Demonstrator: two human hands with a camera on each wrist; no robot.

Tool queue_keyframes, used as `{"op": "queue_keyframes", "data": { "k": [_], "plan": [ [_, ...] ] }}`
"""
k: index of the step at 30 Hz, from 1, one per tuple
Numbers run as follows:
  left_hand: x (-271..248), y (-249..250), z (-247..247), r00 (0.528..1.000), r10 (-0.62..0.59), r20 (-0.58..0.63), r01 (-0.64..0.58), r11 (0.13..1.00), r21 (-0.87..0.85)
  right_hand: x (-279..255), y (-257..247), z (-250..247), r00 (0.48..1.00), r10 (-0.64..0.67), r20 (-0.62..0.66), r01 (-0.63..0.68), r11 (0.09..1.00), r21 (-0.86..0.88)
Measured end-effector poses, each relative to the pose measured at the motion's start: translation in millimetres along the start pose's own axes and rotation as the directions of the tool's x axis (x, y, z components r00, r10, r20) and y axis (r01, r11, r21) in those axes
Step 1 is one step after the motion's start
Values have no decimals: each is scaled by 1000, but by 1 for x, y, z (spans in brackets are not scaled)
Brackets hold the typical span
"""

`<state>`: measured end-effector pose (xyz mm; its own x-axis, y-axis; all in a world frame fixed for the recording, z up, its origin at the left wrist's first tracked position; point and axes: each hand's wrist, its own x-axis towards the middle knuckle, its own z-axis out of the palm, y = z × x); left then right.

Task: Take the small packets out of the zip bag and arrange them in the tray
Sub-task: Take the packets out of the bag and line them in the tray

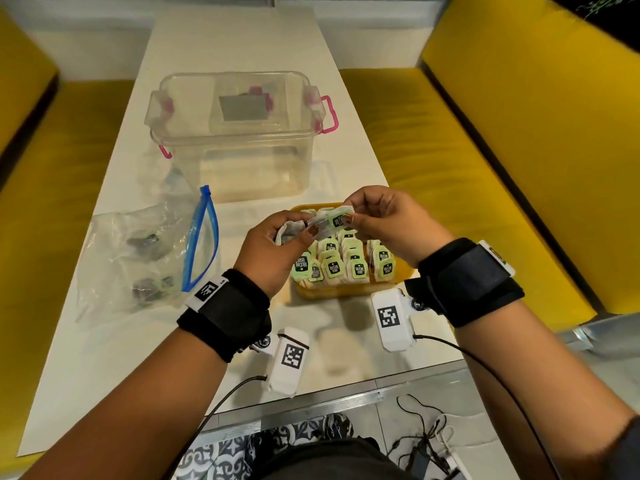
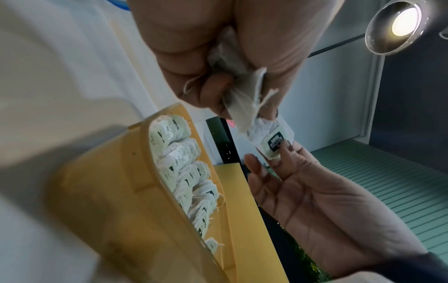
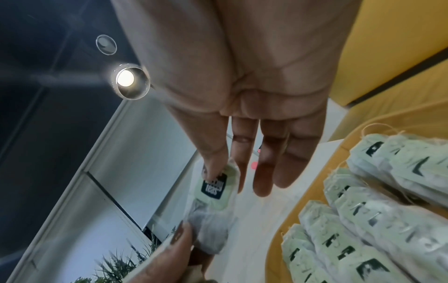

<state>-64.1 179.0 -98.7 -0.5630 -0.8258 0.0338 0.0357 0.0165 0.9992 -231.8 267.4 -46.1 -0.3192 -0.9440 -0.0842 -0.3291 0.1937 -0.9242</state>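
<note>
From the head view, a tea bag (image 1: 330, 220) is pinched between the left hand (image 1: 277, 251) and right hand (image 1: 384, 226) above the yellow tray (image 1: 346, 292), while from the left wrist more tea bags (image 2: 230, 61) are bunched in the left fist, and from the right wrist the green tag (image 3: 214, 186) is pinched by the right fingers (image 3: 213, 159).

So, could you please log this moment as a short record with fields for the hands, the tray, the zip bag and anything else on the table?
left hand: grips a bunch of tea bags, above the tray's left edge
right hand: pinches the green tag of one tea bag from that bunch
tray: yellow, holds rows of tea bags with green tags up
zip bag: clear, blue zip open, left of the tray, a few packets still inside
clear storage box: pink latches, behind the tray
table: white
</note>
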Motion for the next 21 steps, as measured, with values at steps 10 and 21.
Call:
{"op": "queue_keyframes", "data": {
  "k": [10, 21],
  "plan": [
    [0, -2, 10, 999, -36, 37, 37, 999, -40, 3, -2, -7, 1000, -16, 2, 16, 989, -147],
    [-4, -17, -2, 988, -152, -1, 152, 988, -20, 8, 9, -5, 928, 283, 240, 66, 509, -858]
  ]
}}
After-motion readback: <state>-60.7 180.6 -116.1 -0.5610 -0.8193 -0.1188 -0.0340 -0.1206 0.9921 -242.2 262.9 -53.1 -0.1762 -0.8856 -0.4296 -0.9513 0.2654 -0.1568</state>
